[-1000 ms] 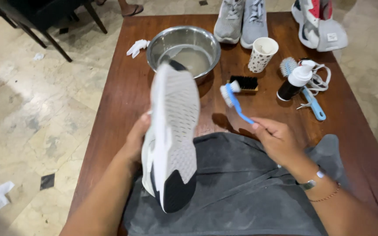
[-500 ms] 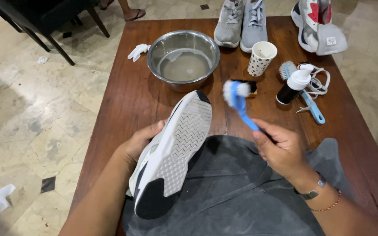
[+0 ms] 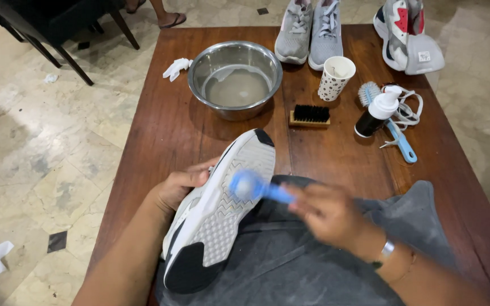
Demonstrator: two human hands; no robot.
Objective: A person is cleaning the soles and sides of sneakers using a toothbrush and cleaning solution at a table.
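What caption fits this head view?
Left hand steadies an upturned sneaker while the right hand scrubs its sole with a blue brush.

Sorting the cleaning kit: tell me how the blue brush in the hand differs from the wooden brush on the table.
The small blue plastic brush has a long handle, held by the right hand against the white-soled shoe; the wooden block brush has no handle and lies untouched on the table. The blue one is blurred, the wooden one sharp. The wooden brush's bristles are black; the blue brush's cannot be made out. Both are brushes.

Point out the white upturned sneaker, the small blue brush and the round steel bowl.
White upturned sneaker (image 3: 222, 215), head view, mid sole.
Small blue brush (image 3: 244, 185), head view, blurred head.
Round steel bowl (image 3: 199, 61), head view, left rim.
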